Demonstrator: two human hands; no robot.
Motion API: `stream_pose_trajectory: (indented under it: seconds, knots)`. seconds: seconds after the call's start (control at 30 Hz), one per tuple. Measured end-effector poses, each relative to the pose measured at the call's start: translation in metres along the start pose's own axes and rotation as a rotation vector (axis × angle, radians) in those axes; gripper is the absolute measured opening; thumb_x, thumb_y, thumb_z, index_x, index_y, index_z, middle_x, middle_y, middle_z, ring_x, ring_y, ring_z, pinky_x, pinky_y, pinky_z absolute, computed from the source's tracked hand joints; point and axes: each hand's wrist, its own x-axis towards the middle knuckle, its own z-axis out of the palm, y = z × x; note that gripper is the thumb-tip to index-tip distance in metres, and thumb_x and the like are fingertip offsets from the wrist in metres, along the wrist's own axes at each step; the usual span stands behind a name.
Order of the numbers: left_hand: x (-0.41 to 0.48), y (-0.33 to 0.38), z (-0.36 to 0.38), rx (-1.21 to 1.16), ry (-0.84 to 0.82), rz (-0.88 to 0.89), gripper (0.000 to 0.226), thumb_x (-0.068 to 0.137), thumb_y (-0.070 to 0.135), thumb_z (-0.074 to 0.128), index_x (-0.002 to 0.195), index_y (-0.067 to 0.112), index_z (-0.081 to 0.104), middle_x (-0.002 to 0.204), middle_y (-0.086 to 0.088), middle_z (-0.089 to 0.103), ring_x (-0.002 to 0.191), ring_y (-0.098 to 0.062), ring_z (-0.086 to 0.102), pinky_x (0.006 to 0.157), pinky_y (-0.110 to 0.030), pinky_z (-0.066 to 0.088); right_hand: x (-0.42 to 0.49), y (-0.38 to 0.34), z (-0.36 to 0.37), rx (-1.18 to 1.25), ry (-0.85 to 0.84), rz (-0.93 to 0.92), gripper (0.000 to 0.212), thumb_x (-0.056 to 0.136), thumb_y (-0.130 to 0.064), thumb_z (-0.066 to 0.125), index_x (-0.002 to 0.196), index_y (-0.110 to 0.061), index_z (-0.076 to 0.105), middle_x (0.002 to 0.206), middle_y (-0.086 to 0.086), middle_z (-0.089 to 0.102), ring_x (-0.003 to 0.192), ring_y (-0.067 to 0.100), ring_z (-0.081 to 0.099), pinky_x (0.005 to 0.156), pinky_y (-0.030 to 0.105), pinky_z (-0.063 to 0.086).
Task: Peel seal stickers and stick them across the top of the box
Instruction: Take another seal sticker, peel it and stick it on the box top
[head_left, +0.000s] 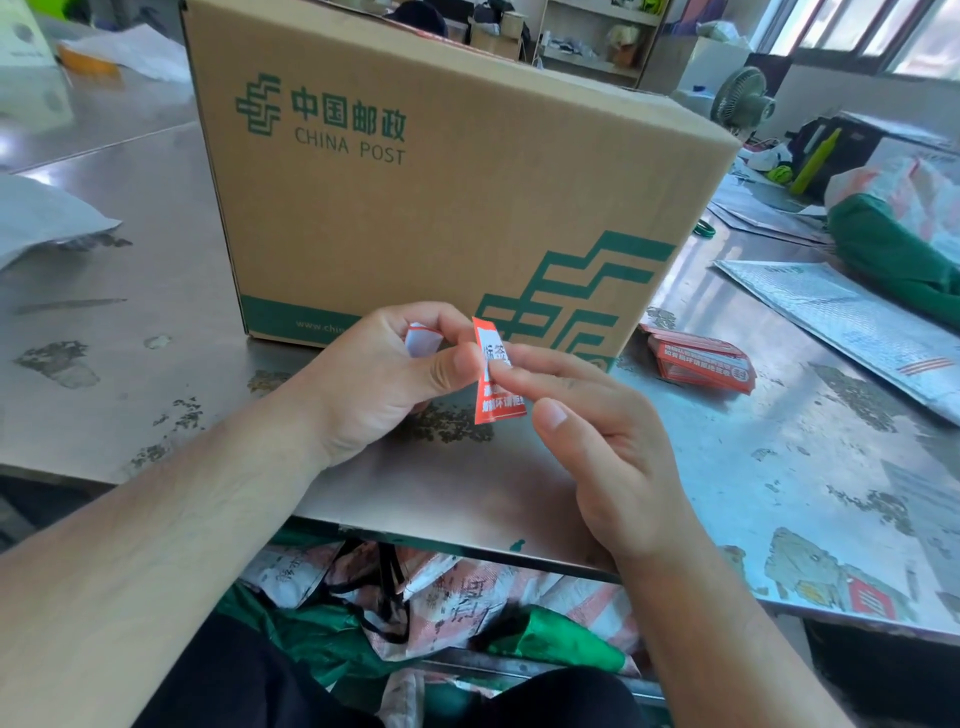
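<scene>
A big brown China Post cardboard box (426, 176) stands on the metal table (727, 467) right in front of me, its top out of sight. Just before its lower edge, my left hand (374, 384) pinches a red and white seal sticker (493, 384) between thumb and forefinger, with white backing paper (423, 340) curled inside its fingers. My right hand (587, 415) touches the sticker's right edge with its fingertips, the thumb held apart. A small pile of more red stickers (701, 364) lies on the table to the right of the box.
Silver bubble mailers (852, 322) and a green bag (898, 254) lie at the right. A small fan (740, 101) stands behind the box. A grey mailer (36, 218) lies at the left. Bags fill the space under the table edge (467, 551).
</scene>
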Motion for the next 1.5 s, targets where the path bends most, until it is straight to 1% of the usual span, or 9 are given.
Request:
stream_pose_trajectory:
  seconds: [0.2, 0.37, 0.47, 0.57, 0.73, 1.07, 1.2, 1.3, 1.5]
  knots:
    - [-0.001, 0.002, 0.004, -0.034, 0.022, 0.005, 0.008, 0.066, 0.017, 0.059, 0.064, 0.009, 0.061, 0.051, 0.011, 0.062, 0.042, 0.005, 0.054, 0.045, -0.003, 0.038, -0.001, 0.003, 0.0, 0.0, -0.003, -0.01, 0.037, 0.093, -0.025, 0.053, 0.116, -0.005, 0.073, 0.127, 0.006, 0.069, 0.121, 0.02, 0.064, 0.1, 0.032, 0.047]
    - [-0.001, 0.002, 0.004, 0.031, 0.028, 0.028, 0.02, 0.073, 0.013, 0.059, 0.056, 0.022, 0.065, 0.05, 0.015, 0.06, 0.044, 0.006, 0.054, 0.047, -0.001, 0.038, 0.0, 0.003, 0.001, -0.007, -0.002, -0.027, 0.033, 0.093, -0.024, 0.053, 0.118, -0.011, 0.071, 0.126, 0.002, 0.069, 0.12, 0.017, 0.064, 0.099, 0.028, 0.047]
    - [0.0, -0.003, -0.003, 0.095, 0.04, 0.024, 0.02, 0.08, 0.023, 0.074, 0.062, 0.027, 0.067, 0.054, 0.015, 0.057, 0.045, 0.001, 0.045, 0.046, -0.009, 0.034, -0.001, 0.002, 0.001, -0.016, 0.011, -0.025, 0.033, 0.093, -0.025, 0.052, 0.116, -0.01, 0.071, 0.124, 0.001, 0.069, 0.119, 0.014, 0.065, 0.096, 0.024, 0.046]
    - [-0.001, -0.005, -0.008, 0.083, 0.056, -0.041, 0.014, 0.072, 0.038, 0.071, 0.072, 0.024, 0.069, 0.055, 0.006, 0.041, 0.047, -0.009, 0.028, 0.046, -0.023, 0.019, -0.001, 0.001, 0.001, -0.027, 0.051, -0.015, 0.033, 0.094, -0.024, 0.05, 0.113, -0.01, 0.072, 0.12, 0.0, 0.07, 0.114, 0.008, 0.066, 0.091, 0.017, 0.046]
    - [-0.002, -0.004, -0.009, -0.009, 0.025, -0.063, 0.011, 0.067, 0.031, 0.069, 0.072, 0.022, 0.07, 0.05, 0.008, 0.036, 0.043, -0.007, 0.023, 0.044, -0.023, 0.011, 0.0, 0.0, 0.002, -0.066, 0.091, -0.021, 0.034, 0.095, -0.025, 0.047, 0.11, -0.01, 0.073, 0.117, 0.001, 0.071, 0.112, 0.004, 0.065, 0.092, 0.014, 0.044]
    - [-0.001, -0.007, -0.008, 0.098, 0.06, -0.053, 0.012, 0.065, 0.036, 0.072, 0.067, 0.024, 0.068, 0.066, -0.008, 0.041, 0.051, -0.011, 0.028, 0.045, -0.021, 0.022, -0.001, 0.001, 0.002, -0.142, 0.094, -0.035, 0.038, 0.096, -0.028, 0.046, 0.108, -0.009, 0.076, 0.117, 0.002, 0.07, 0.111, 0.009, 0.066, 0.089, 0.017, 0.045]
    - [-0.001, -0.01, -0.01, 0.11, 0.043, -0.028, 0.009, 0.069, 0.029, 0.072, 0.067, 0.022, 0.067, 0.053, 0.012, 0.047, 0.045, -0.004, 0.034, 0.044, -0.015, 0.027, 0.0, 0.003, 0.003, -0.13, 0.097, -0.041, 0.037, 0.097, -0.028, 0.047, 0.108, -0.009, 0.077, 0.117, 0.005, 0.07, 0.113, 0.016, 0.066, 0.092, 0.025, 0.047]
    - [-0.001, -0.009, -0.008, 0.095, 0.042, -0.007, 0.007, 0.077, 0.011, 0.065, 0.072, 0.01, 0.06, 0.05, 0.015, 0.054, 0.043, 0.002, 0.045, 0.045, -0.006, 0.033, 0.0, 0.002, 0.002, -0.144, 0.091, -0.028, 0.038, 0.096, -0.029, 0.046, 0.109, -0.01, 0.077, 0.117, 0.002, 0.07, 0.111, 0.014, 0.066, 0.086, 0.02, 0.046]
    - [-0.002, -0.008, -0.007, 0.115, 0.049, 0.008, 0.004, 0.078, 0.011, 0.065, 0.077, 0.008, 0.062, 0.097, -0.016, 0.064, 0.052, 0.004, 0.055, 0.052, -0.003, 0.038, 0.0, 0.003, 0.003, -0.15, 0.09, -0.036, 0.039, 0.096, -0.029, 0.047, 0.108, -0.007, 0.077, 0.117, 0.005, 0.071, 0.112, 0.015, 0.066, 0.091, 0.022, 0.047]
